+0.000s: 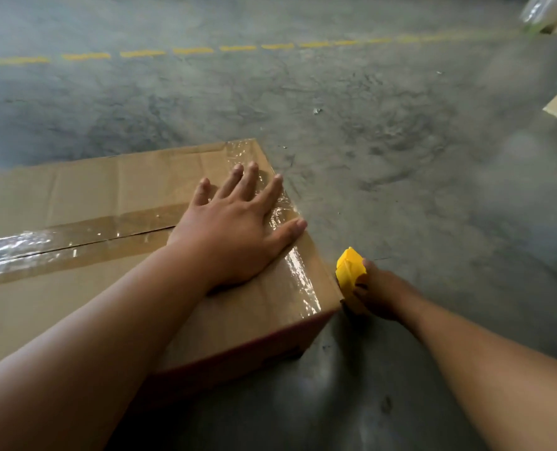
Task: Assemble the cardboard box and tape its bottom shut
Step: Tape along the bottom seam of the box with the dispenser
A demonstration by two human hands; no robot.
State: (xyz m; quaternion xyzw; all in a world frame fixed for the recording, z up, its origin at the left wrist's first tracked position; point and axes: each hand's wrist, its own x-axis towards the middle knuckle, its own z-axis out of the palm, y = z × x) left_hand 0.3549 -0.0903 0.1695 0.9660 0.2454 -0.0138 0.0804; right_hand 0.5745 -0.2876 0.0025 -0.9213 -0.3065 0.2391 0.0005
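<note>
Taping stage: nearly finished, as it is judged — the cardboard box [85, 255] is already assembled and lies on the concrete floor [400, 157] with its bottom face turned up.
Centre seam: it is covered by a strip of clear tape [85, 234] that runs left to right between the two flaps.
Right edge: a 2nd strip of clear tape [298, 271] is laid along this edge, glossy and a bit wrinkled.
Left hand [238, 229]: fingers are held straight and spread, palm pressed flat on the box near the right edge; nothing is gripped.
Right hand [376, 294]: fingers are curled round the yellow tape dispenser [350, 268], held against the near right corner — probably for the cut.
What is left: cutting the tape, smoothing its end. Left edge is out of view, so cannot tell.
Box long axis: approx. left-right in the view, far side tilted slightly upward to the right; the short taped edge points to the right.
</note>
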